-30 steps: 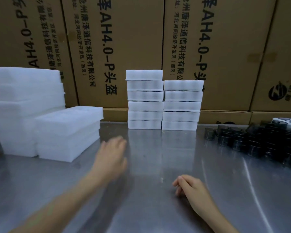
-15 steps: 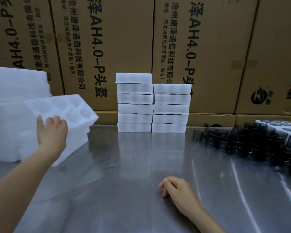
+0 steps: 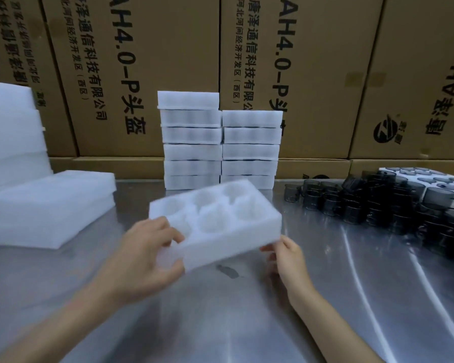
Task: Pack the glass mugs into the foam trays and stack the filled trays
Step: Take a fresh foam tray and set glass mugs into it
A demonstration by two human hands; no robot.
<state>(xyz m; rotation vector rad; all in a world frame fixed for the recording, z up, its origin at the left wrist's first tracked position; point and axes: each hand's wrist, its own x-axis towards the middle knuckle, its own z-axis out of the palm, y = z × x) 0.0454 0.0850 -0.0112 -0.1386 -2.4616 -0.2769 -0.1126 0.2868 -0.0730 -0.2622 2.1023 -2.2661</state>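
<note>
A white foam tray (image 3: 236,231) with several round empty pockets hangs tilted just above the steel table (image 3: 220,323), in the middle. My left hand (image 3: 147,252) grips its near left corner, thumb in a pocket. My right hand (image 3: 286,255) holds the tray's near right corner from below. Dark smoky glass mugs (image 3: 372,205) crowd the table at the right. Two stacks of filled foam trays (image 3: 220,142) stand at the back centre against the boxes.
Empty foam trays (image 3: 50,205) are piled at the left, with a taller foam stack (image 3: 11,132) behind them. Another tray with mugs (image 3: 430,179) lies at the far right. Large cardboard boxes (image 3: 299,61) wall off the back of the table.
My left hand lifted an empty tray off the left pile and carried it to the middle. My right hand rose from the table and took the tray's right corner.
</note>
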